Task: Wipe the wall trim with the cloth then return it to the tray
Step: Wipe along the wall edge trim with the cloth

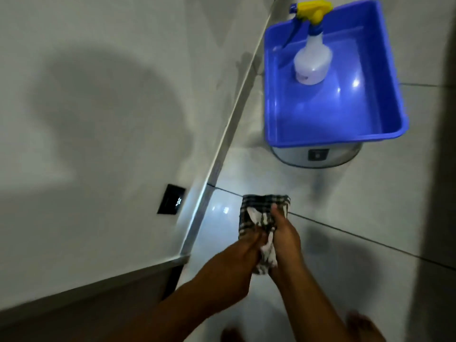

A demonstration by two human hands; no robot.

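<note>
A black-and-white checked cloth (262, 211) is bunched between both my hands above the floor tiles, just right of the wall trim. My left hand (249, 245) grips its lower left part; my right hand (285, 233) grips its right side, thumb on top. The metal wall trim (230, 129) runs diagonally along the foot of the white wall, from lower left to top centre. The blue tray (392, 134) stands farther away at upper right, with a white spray bottle (312, 62) upright inside it.
The tray rests on a round white device (315, 156) on the floor. A black wall plate (172, 199) sits low on the wall near the trim. A dark ledge (86, 292) crosses the lower left. My bare feet (365, 327) show at the bottom.
</note>
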